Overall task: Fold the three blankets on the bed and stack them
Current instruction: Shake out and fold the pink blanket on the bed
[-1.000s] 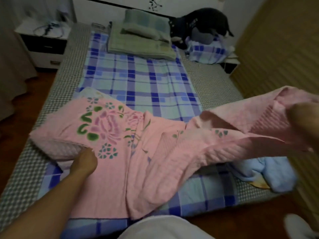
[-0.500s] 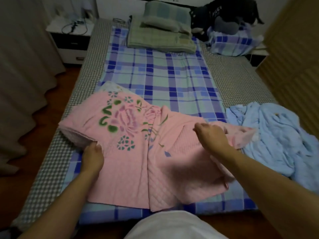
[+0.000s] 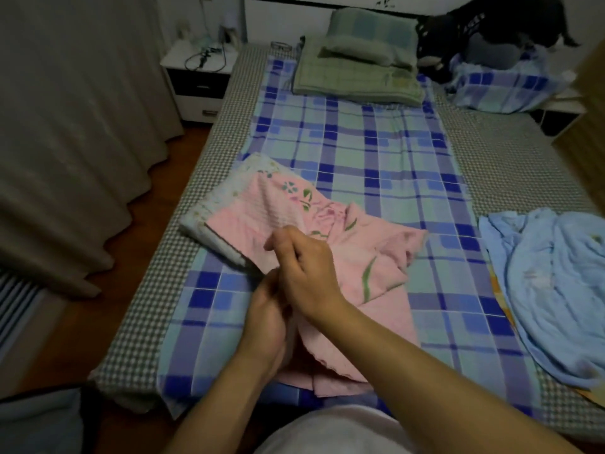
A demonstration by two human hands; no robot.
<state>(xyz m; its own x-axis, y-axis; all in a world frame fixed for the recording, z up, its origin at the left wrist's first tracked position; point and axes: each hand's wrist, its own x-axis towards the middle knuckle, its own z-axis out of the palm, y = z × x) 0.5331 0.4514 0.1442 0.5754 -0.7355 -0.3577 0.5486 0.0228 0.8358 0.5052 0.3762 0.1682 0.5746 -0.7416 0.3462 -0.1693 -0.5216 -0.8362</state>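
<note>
Both hands meet over the pink blanket on the bed.
The left hand [image 3: 265, 319] and right hand [image 3: 307, 273] touch, gripping the pink blanket [image 3: 370, 253] above a folded white blanket [image 3: 209, 217]; a rumpled blue blanket [image 3: 553, 290] lies well apart on the plaid sheet [image 3: 376, 152].

This is a bedroom in a home. A low bed [image 3: 209, 178] fills most of the view, covered by a blue plaid sheet [image 3: 376, 152], with a green pillow [image 3: 366, 34] on a folded green cover at the far end by the headboard. At the far left stands a white bedside table [image 3: 199, 83] with a cable on top. A long curtain [image 3: 72, 126] hangs on the left over a wooden floor [image 3: 131, 257]
</note>
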